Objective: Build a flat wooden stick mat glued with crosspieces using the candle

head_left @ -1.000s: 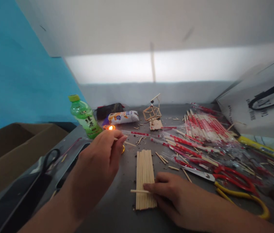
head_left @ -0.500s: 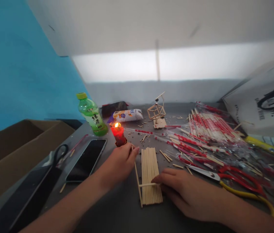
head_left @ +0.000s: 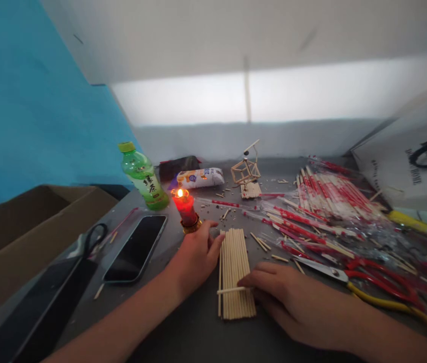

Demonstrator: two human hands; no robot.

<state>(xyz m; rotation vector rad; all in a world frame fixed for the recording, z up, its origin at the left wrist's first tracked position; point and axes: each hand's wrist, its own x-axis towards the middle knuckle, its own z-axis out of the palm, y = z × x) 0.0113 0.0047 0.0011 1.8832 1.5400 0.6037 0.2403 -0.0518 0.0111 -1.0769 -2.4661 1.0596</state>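
A flat row of thin wooden sticks [head_left: 235, 252] lies side by side on the grey table. My right hand [head_left: 285, 302] pinches one short wooden stick [head_left: 230, 290], which lies crosswise over the row near its lower end. Along the row's left edge runs a single long stick [head_left: 220, 282], almost parallel with the others. My left hand [head_left: 200, 252] rests by the upper left corner of the row. Its thumb and index finger are apart, the thumb tip at or very near the top of that long stick. Just behind this hand burns a red candle [head_left: 186, 207] in a gold-coloured holder.
A green bottle [head_left: 145, 179] and a phone [head_left: 135, 249] are on the left, beside a cardboard box [head_left: 39, 237]. Behind stands a small stick frame [head_left: 246, 174] near a snack packet [head_left: 200, 178]. Scissors [head_left: 334, 272] and red-and-clear wrapped sticks [head_left: 338, 196] cover the right.
My left thumb and finger have parted from the long stick, which was slanted and now lies straight against the row. My right hand keeps its crosswise stick.
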